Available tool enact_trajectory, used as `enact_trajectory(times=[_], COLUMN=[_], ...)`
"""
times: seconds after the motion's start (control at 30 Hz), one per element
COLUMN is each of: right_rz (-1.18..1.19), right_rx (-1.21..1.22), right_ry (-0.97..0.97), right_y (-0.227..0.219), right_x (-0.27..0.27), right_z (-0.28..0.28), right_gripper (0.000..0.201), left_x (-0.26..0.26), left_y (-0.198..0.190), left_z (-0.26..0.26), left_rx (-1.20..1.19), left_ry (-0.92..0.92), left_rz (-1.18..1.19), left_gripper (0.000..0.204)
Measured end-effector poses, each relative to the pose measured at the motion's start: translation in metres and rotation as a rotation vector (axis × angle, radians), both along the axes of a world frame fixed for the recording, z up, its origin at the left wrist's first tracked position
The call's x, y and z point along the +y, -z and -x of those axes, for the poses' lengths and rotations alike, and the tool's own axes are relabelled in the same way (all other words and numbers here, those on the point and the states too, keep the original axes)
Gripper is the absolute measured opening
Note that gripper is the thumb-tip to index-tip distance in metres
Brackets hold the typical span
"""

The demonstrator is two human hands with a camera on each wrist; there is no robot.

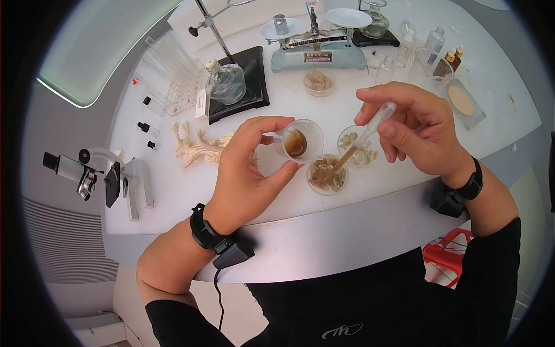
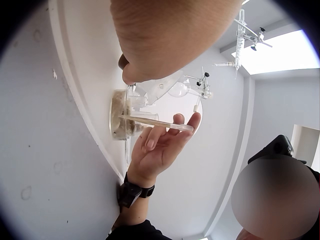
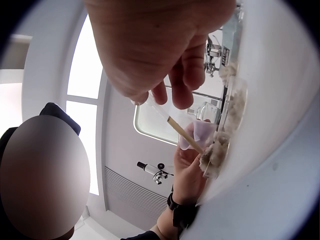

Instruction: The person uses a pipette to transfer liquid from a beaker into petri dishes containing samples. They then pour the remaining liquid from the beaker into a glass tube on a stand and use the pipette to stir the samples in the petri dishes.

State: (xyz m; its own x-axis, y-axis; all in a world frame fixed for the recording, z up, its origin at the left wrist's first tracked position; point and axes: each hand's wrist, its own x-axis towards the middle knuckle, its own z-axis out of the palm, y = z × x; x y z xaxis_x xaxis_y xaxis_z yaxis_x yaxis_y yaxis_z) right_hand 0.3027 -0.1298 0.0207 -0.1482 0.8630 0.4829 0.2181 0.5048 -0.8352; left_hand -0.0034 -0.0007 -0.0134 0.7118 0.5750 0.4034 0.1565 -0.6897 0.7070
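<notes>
My left hand (image 1: 245, 165) grips a small clear plastic cup (image 1: 312, 133) tilted toward me, with brown liquid (image 1: 296, 144) pooled inside. In my right hand (image 1: 422, 130) a clear plastic dropper (image 1: 365, 137) is held near its bulb, between thumb and fingers. Brown liquid shows in the dropper's lower stem. The dropper slants down into a round dish (image 1: 329, 192) of soaked, brownish torn pieces (image 1: 319, 169), its tip among them. Just behind that dish, a second one (image 1: 370, 165) holds paler pieces. The right wrist view also shows the dropper (image 3: 182, 132) over the brown pieces.
A pale frayed bundle (image 1: 199, 147) lies left of the cup, beyond it a microscope (image 1: 124, 179). Toward the back stand an alcohol lamp (image 1: 225, 84) on a black stand base, a balance (image 1: 318, 55) and another dish (image 1: 319, 92). Small bottles (image 1: 435, 40) stand at right.
</notes>
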Motion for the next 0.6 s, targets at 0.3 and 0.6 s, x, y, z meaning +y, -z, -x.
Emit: enact_trajectory(times=[0.3,0.6], right_rz=[-0.022,0.068], right_rx=[0.005,0.102], right_ry=[0.020,0.031], right_y=[0.0015,-0.0001], right_x=[0.0002,-0.0015], right_z=[-0.0007,0.0002], right_gripper=[0.039,0.036], left_x=[0.0007,-0.0001], left_y=[0.0007,-0.0007], left_z=[0.0008,0.0004], left_rx=[0.001,0.004], left_ry=[0.002,0.002], left_rz=[0.005,0.008], left_gripper=[0.058,0.059])
